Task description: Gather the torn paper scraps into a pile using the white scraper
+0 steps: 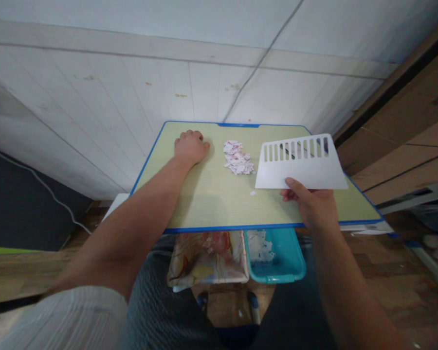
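My right hand (314, 201) grips the lower edge of a white panel with a row of slots (295, 175), thumb on top and fingers underneath. The panel is held tilted over the right side of a small table (219, 199) with a blue rim. Left of the panel lies a pile of torn paper scraps (238, 158), white with some pinkish marks. One small scrap (253, 193) is apart from it, nearer the front. My left hand (190, 147) rests on the tabletop left of the pile, its fingers curled in and no object showing in them.
Under the table's front edge, a turquoise bin (284, 257) with white scraps stands beside a patterned tray (211, 277) holding something reddish, both above my lap. A white panelled wall (160, 87) with a hanging grey cable (257, 68) rises behind. Wooden furniture (397, 116) is at right.
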{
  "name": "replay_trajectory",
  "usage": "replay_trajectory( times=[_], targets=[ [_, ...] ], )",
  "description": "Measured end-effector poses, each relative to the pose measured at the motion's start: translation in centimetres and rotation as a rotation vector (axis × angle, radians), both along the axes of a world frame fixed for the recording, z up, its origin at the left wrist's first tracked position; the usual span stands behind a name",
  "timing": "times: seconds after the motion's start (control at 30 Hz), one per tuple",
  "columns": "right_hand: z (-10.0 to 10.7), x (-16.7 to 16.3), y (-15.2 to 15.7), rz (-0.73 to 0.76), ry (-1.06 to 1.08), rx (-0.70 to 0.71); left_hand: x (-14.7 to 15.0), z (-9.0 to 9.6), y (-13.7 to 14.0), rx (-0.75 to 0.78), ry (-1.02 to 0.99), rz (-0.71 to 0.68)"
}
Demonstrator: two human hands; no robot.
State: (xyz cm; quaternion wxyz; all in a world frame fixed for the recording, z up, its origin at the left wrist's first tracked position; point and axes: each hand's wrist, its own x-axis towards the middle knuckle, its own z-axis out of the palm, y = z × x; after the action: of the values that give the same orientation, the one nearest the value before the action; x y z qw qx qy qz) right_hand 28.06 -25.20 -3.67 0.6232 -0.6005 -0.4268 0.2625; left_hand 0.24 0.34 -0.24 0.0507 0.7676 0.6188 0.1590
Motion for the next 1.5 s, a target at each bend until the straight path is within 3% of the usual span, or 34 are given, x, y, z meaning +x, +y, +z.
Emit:
replay_trajectory(
  times=[0.27, 0.47, 0.63, 1.03, 1.3, 1.4, 1.5],
  targets=[
    [1.4, -1.2, -0.5, -0.011, -0.097, -0.071, 0.2, 0.0, 0.1, 0.059, 0.094, -0.077],
    [0.8, -0.5, -1.4, 0.002, 0.06, -0.078, -1.0, 0.5, 0.5, 0.018, 0.038, -0.093],
    [1.5, -0.8, -1.5, -0.002, 0.165, -0.097, -1.4, 0.1, 0.9, 0.021, 0.023, -0.088],
    [2.2, -1.4, -1.8, -0.057, 0.193, -0.08, -1.5, -0.3, 0.9, 0.016, -0.001, -0.094],
    [1.7, -1.5, -2.0, 0.005, 0.215, -0.102, -1.4, -0.2, 0.6, 0.04, 0.028, -0.097],
    [1.8, -0.5, -1.2, -0.031, 0.206, -0.079, -1.4, -0.2, 0.5, 0.044, 0.026, -0.098],
    [3.1, 1.4, 1.4, -0.002, 0.066, -0.089, -1.4, -0.3, 0.6, 0.051, 0.022, -0.1]
  ],
)
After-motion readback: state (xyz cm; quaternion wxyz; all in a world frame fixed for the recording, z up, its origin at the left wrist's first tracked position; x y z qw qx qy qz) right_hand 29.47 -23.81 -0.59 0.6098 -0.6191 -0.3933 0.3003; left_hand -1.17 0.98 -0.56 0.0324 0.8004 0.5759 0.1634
